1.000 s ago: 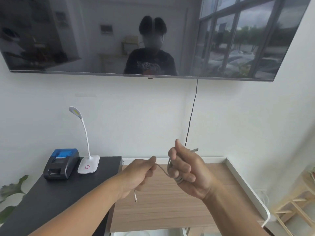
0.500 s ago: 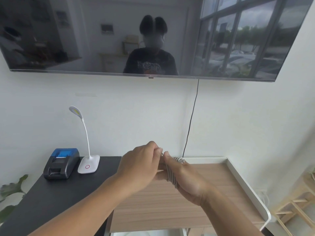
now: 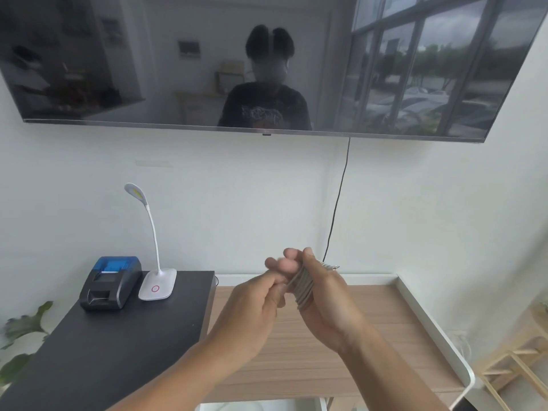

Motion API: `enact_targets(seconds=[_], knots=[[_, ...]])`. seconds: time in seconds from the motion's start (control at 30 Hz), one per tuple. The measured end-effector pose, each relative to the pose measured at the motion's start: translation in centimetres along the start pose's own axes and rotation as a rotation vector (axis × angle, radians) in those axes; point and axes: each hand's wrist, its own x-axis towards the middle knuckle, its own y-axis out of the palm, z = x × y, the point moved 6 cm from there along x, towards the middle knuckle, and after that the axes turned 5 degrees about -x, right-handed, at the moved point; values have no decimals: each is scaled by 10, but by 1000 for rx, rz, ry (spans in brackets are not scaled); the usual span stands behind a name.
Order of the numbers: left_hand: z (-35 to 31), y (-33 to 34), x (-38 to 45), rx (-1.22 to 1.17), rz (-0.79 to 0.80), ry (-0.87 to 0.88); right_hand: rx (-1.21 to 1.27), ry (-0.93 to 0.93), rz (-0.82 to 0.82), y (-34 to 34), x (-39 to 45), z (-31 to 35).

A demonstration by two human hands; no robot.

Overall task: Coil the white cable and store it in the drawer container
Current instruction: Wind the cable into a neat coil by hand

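Wrapping several turns round the fingers of the right hand [image 3: 321, 304], the thin white cable [image 3: 302, 287] sits as a tight grey-white bundle held in the air above the light wooden shelf top with a raised white rim [image 3: 427, 318]. A short metal-tipped plug end sticks out past the right hand's knuckles on the far side. The right hand curls its fingers and thumb over the coil and grips it. The left hand [image 3: 255, 307] sits just beside it, touching, its fingers bent and pinching at the near side of the bundle; a blurred fingertip rises above the coil, and exactly which strand the left hand holds cannot be made out. Left of the shelf stands a black table [image 3: 103, 351] carrying a black receipt printer with a blue lid [image 3: 111, 283] and, just beside it, a white gooseneck desk lamp [image 3: 154, 262]. A thin black cord [image 3: 338, 203] hangs down the white wall from the large dark wall-mounted television [image 3: 118, 54] above. Green plant leaves [image 3: 20, 330] show at the left edge.
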Motion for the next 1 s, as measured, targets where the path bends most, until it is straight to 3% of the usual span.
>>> enact_targets(seconds=[0.17, 0.3, 0.43, 0.53, 0.63, 0.77, 0.9, 1.0], knots=[[21, 7, -5, -167, 52, -164, 214, -1, -7, -6, 0, 2], [25, 10, -4, -421, 46, -266, 317, 54, 118, -1, -5, -2], [22, 10, -4, -573, -79, -168, 425, 51, 197, 3, -7, 3], [21, -5, -3, -592, -284, -35, 354, 52, 170, 7, -7, 3], [22, -7, 0, -678, -337, -35, 306, 66, 137, 5, -9, 1], [21, 17, 6, -838, -191, -205, 368, 96, 220, 6, -16, 5], [17, 48, 1, -886, 252, -328, 447, 121, 317, 12, -19, 4], [21, 53, -3, -990, 394, -420, 443, 166, 400, 14, -20, 1]])
